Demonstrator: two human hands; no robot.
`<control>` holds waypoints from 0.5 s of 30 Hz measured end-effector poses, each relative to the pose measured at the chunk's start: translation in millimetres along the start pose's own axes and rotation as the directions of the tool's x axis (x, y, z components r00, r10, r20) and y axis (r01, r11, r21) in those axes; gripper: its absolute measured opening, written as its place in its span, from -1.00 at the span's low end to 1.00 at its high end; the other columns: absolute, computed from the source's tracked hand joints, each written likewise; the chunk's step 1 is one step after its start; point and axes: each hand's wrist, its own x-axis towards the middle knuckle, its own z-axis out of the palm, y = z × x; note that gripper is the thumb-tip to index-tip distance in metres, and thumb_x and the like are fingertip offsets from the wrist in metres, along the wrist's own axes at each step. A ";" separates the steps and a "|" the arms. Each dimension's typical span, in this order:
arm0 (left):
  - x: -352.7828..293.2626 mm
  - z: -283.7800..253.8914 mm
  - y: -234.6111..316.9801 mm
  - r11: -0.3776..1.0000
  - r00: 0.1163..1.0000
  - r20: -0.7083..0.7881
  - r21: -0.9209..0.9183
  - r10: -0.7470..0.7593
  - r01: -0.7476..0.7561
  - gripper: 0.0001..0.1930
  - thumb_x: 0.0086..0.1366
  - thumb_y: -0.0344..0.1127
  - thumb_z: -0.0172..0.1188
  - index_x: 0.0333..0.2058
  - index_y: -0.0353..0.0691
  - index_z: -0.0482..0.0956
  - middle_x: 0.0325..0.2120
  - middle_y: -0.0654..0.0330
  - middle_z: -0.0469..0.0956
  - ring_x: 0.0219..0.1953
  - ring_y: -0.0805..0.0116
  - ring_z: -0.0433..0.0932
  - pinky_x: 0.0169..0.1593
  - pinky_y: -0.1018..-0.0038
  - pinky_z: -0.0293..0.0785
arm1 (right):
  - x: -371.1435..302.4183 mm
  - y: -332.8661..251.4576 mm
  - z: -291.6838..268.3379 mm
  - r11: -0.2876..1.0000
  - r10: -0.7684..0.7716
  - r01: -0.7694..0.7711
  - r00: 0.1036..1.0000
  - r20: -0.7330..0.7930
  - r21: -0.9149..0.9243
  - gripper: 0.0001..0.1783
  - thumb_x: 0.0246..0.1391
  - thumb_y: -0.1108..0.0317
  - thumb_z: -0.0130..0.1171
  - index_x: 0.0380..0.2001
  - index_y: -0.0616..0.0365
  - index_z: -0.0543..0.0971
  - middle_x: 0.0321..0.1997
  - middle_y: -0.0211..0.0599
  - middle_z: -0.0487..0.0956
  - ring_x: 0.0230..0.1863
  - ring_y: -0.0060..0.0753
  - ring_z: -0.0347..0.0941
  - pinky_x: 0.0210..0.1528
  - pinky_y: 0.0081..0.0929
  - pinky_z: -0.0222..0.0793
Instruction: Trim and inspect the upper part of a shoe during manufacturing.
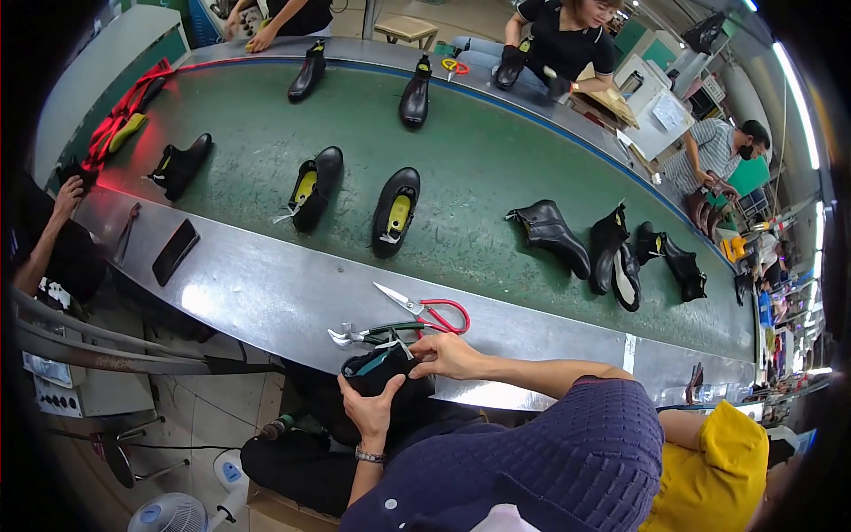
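Observation:
Close to my body, at the near metal edge, a black ankle boot (362,363) with a blue-green lining is in my hands. My left hand (368,410) grips its side from below, thumb and fingers closed round it. At the boot's opening, beside a whitish strip, the fingers of my right hand (446,356) are pinched together on the rim. Just beyond the boot lie pincers (347,335) with dark green handles, partly covered by my right hand. Red-handled scissors (443,316) rest next to them, blades pointing left.
A green conveyor belt (479,160) carries several black shoes and boots (396,213). On the metal ledge (266,275) lies a black phone (175,252). Co-workers handle footwear across the belt and at the far left; a person in yellow (714,470) sits at my right.

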 end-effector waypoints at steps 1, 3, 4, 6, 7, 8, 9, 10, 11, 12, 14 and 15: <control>-1.8 0.2 1.6 1.000 1.000 -0.009 0.005 0.003 -0.003 -0.14 -0.21 0.00 0.58 -0.06 -0.45 0.37 -0.23 -0.06 0.56 -0.19 0.08 0.56 -0.09 0.32 0.45 | -0.1 -1.5 0.2 0.997 -0.039 0.039 0.999 -0.008 -0.069 -0.51 -0.14 0.21 0.43 -0.12 0.22 0.61 -0.32 -0.27 0.60 -0.25 -0.39 0.54 -0.18 -0.48 0.47; -5.4 -0.3 1.2 0.997 0.998 -0.046 0.071 0.035 -0.032 -0.19 -0.21 -0.04 0.59 -0.07 -0.40 0.38 -0.22 -0.02 0.56 -0.17 0.14 0.56 -0.09 0.34 0.46 | -0.9 -3.3 -1.5 0.996 -0.046 0.046 0.999 -0.001 -0.071 -0.53 -0.14 0.22 0.43 -0.15 0.22 0.61 -0.35 -0.28 0.57 -0.26 -0.39 0.53 -0.21 -0.48 0.48; -4.4 -2.3 -0.8 0.997 0.998 -0.063 0.081 0.020 -0.015 -0.19 -0.21 -0.04 0.59 -0.07 -0.40 0.38 -0.22 -0.02 0.56 -0.17 0.14 0.56 -0.09 0.34 0.46 | -1.4 -6.1 -0.7 0.996 -0.042 0.042 0.999 0.008 -0.076 -0.55 -0.15 0.22 0.43 -0.18 0.23 0.62 -0.38 -0.30 0.54 -0.27 -0.39 0.52 -0.23 -0.48 0.48; 5.2 -6.6 -0.9 0.985 0.998 0.043 -0.168 0.040 -0.032 -0.25 -0.17 -0.14 0.58 -0.05 -0.36 0.39 -0.19 0.07 0.55 -0.14 0.23 0.54 -0.05 0.37 0.46 | 1.7 -23.0 -5.0 0.981 -0.132 0.131 0.991 0.002 -0.142 -0.60 -0.17 0.28 0.45 -0.22 0.19 0.64 -0.37 -0.27 0.53 -0.32 -0.39 0.51 -0.31 -0.45 0.48; 10.7 -13.9 6.7 0.946 0.994 0.101 -0.324 0.034 0.001 -0.28 -0.15 -0.20 0.56 -0.04 -0.34 0.40 -0.17 0.12 0.54 -0.13 0.27 0.53 -0.02 0.38 0.45 | 4.5 -28.3 -5.2 0.988 -0.153 0.153 0.988 -0.011 0.006 -0.60 -0.16 0.31 0.46 -0.21 0.21 0.63 -0.38 -0.29 0.53 -0.30 -0.40 0.49 -0.29 -0.44 0.46; 18.7 -23.6 16.3 0.880 0.989 0.143 -0.473 0.031 0.041 -0.31 -0.14 -0.27 0.55 -0.03 -0.32 0.40 -0.16 0.17 0.54 -0.13 0.31 0.52 0.01 0.39 0.44 | 6.4 -52.1 -11.3 0.985 -0.164 0.161 0.986 0.031 0.062 -0.59 -0.15 0.32 0.46 -0.19 0.24 0.62 -0.35 -0.33 0.52 -0.23 -0.42 0.47 -0.22 -0.46 0.44; 28.0 -33.7 21.7 0.831 0.973 0.229 -0.545 0.016 0.114 -0.31 -0.13 -0.30 0.54 -0.01 -0.31 0.39 -0.15 0.19 0.53 -0.12 0.32 0.52 0.03 0.39 0.44 | 3.9 -74.5 -17.2 0.972 -0.196 0.186 0.979 0.055 0.145 -0.54 -0.14 0.33 0.45 -0.13 0.26 0.60 -0.27 -0.32 0.53 -0.16 -0.43 0.46 -0.11 -0.49 0.40; 38.1 -48.3 26.4 0.776 0.954 0.301 -0.604 0.013 0.180 -0.30 -0.12 -0.34 0.52 0.02 -0.30 0.38 -0.14 0.21 0.53 -0.11 0.32 0.52 0.05 0.38 0.44 | 3.9 -93.4 -20.2 0.963 -0.234 0.217 0.968 0.095 0.159 -0.47 -0.14 0.33 0.45 -0.04 0.24 0.58 -0.14 -0.27 0.52 -0.09 -0.38 0.45 -0.04 -0.47 0.38; 46.5 -60.7 32.3 0.710 0.937 0.347 -0.670 0.040 0.218 -0.30 -0.09 -0.30 0.51 0.04 -0.30 0.37 -0.14 0.20 0.53 -0.10 0.34 0.52 0.05 0.39 0.44 | 6.7 -104.6 -19.2 0.926 -0.351 0.324 0.928 0.123 0.194 -0.33 -0.16 0.31 0.46 0.08 0.24 0.51 0.00 -0.20 0.47 0.03 -0.32 0.40 0.04 -0.41 0.35; 53.3 -72.6 37.6 0.639 0.923 0.377 -0.730 0.080 0.243 -0.29 -0.06 -0.26 0.49 0.06 -0.30 0.35 -0.13 0.20 0.52 -0.10 0.35 0.52 0.05 0.40 0.45 | 11.1 -115.3 -13.7 0.880 -0.436 0.392 0.890 0.131 0.269 -0.23 -0.20 0.24 0.48 0.14 0.21 0.45 0.05 -0.20 0.43 0.08 -0.29 0.35 0.08 -0.41 0.31; 74.8 -80.3 29.9 0.605 0.906 0.399 -0.758 0.138 0.242 -0.28 0.07 -0.06 0.33 0.11 -0.34 0.29 -0.17 0.11 0.51 -0.17 0.31 0.54 -0.05 0.44 0.49 | 15.5 -135.7 -3.3 0.845 -0.495 0.443 0.859 0.126 0.300 -0.14 -0.24 0.25 0.50 0.19 0.22 0.40 0.11 -0.14 0.38 0.14 -0.22 0.32 0.14 -0.36 0.29; 86.1 -78.1 27.5 0.582 0.889 0.408 -0.782 0.208 0.223 -0.24 0.10 0.04 0.29 0.13 -0.35 0.25 -0.18 0.10 0.50 -0.19 0.33 0.53 -0.10 0.46 0.50 | 20.4 -137.5 3.1 0.828 -0.542 0.511 0.834 0.099 0.232 -0.12 -0.27 0.26 0.51 0.20 0.21 0.39 0.13 -0.12 0.37 0.16 -0.18 0.31 0.17 -0.31 0.27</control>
